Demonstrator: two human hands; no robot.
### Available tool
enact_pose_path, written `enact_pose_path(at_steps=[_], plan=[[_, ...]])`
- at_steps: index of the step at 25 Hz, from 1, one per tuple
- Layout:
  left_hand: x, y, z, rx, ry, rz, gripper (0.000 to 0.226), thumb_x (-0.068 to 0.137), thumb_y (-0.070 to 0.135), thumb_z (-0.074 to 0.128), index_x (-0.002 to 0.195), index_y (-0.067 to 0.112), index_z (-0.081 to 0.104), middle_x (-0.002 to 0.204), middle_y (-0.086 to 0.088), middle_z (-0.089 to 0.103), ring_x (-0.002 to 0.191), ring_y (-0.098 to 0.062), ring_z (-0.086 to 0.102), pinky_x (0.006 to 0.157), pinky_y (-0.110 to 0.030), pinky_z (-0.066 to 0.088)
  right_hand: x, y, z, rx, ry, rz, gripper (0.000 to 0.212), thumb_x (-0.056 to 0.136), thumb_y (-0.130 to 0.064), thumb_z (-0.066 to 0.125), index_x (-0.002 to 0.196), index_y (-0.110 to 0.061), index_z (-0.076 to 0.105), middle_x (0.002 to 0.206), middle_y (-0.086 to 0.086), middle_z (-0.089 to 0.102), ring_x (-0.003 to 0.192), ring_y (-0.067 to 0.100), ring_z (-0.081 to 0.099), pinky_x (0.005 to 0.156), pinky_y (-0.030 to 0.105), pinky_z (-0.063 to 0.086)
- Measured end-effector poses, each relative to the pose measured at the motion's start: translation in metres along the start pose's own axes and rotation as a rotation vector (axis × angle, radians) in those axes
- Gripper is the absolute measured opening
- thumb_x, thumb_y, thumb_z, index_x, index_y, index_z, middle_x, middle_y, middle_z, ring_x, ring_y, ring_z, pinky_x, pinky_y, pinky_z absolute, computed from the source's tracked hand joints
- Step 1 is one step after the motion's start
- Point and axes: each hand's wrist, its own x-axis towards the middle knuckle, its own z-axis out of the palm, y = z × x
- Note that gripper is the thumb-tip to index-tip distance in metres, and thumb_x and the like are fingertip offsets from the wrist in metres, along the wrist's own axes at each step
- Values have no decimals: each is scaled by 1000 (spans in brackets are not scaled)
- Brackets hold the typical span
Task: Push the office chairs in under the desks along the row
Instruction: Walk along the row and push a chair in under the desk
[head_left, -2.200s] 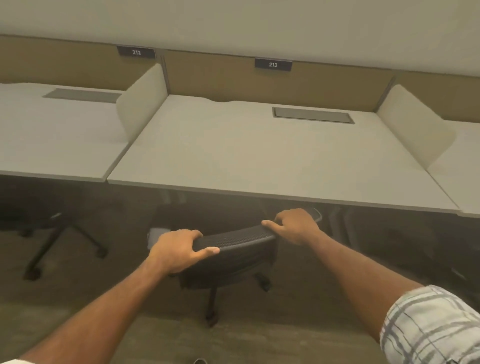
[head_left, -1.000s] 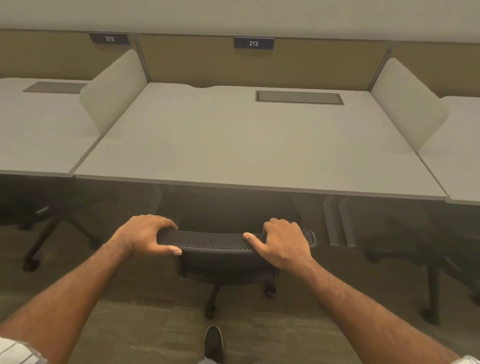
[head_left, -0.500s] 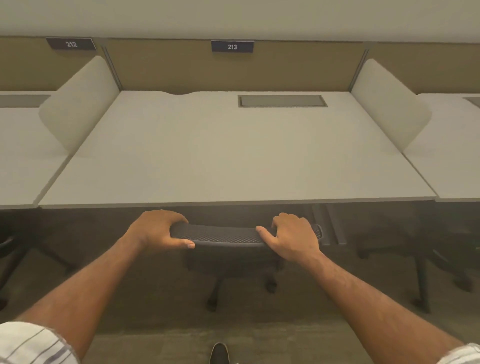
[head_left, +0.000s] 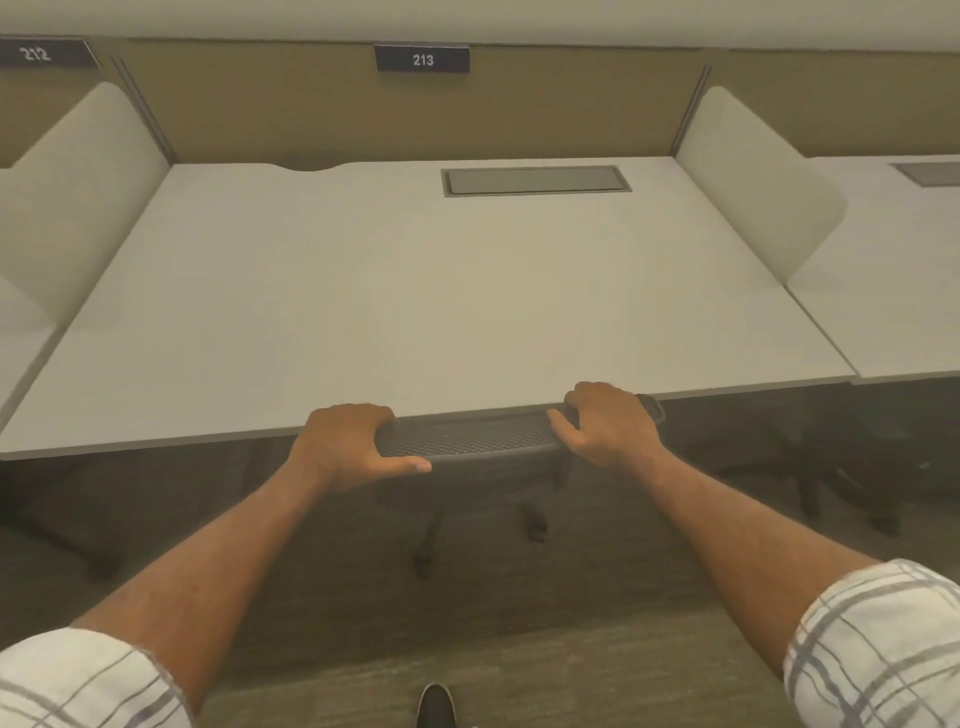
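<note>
- My left hand grips the left end of the chair backrest. The fingers curl over the far side and the thumb lies along the near edge.
- My right hand grips the right end; its fingertips are hidden behind the rail.
- The top of the chair's back sits right at the front edge of the desk. The seat is hidden beneath, and only the stem and wheels show dimly.
- The sign on the back panel reads 213.
- The second chair under the right desk is too dark to make out.
- A shoe is cut off by the bottom edge.

Both arms reach forward, left hand and right hand each gripping the chair back, thumbs inward.
</note>
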Motion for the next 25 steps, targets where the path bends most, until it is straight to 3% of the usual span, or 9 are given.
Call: enact_pose_path(at_steps=[6, 11, 14, 17, 22, 25], plan=[[2, 8, 0, -27, -36, 30, 101, 53, 109, 28, 110, 35, 66, 99, 20, 65, 87, -7, 55, 70, -30, 43, -2, 5, 4, 4, 12, 16, 46, 90, -58, 29, 66, -21, 44, 70, -4, 48, 66, 17, 46, 57, 33, 30], [3, 9, -1, -36, -73, 62, 104, 58, 107, 23, 121, 34, 65, 113, 17, 67, 101, -11, 60, 77, -32, 44, -7, 6, 2, -8, -17, 72, 51, 92, -58, 28, 76, -17, 55, 79, -1, 55, 76, 20, 51, 64, 36, 40], [5, 10, -4, -36, -74, 92, 106, 61, 107, 19, 118, 30, 65, 109, 13, 68, 96, -12, 61, 80, -35, 48, -9, 6, -1, 16, -6, 122, 58, 95, -60, 34, 104, -14, 69, 102, 4, 67, 97, 24, 58, 81, 40, 46], [6, 16, -12, -12, -67, 106, 112, 61, 106, 19, 132, 29, 60, 127, 10, 66, 112, -16, 60, 90, -36, 45, -20, 8, -6, 117, 39, 169, 60, 99, -58, 45, 136, -13, 59, 137, 6, 60, 127, 27, 50, 105, 43, 40], [17, 57, -27, 29, -26, 194, 115, 64, 105, 17, 143, 28, 50, 147, 6, 54, 131, -19, 51, 109, -41, 38, -53, 12, -26, 150, 115, 200, 73, 96, -66, 46, 148, -16, 47, 153, 6, 48, 141, 24, 41, 117, 41, 32], [30, 108, -25, 22, 11, 297, 113, 68, 103, 16, 151, 30, 39, 163, 0, 33, 148, -23, 32, 121, -47, 25, -82, 24, -39, 95, 133, 241, 85, 91, -76, 37, 151, -17, 42, 157, 7, 42, 145, 25, 36, 119, 41, 28]])
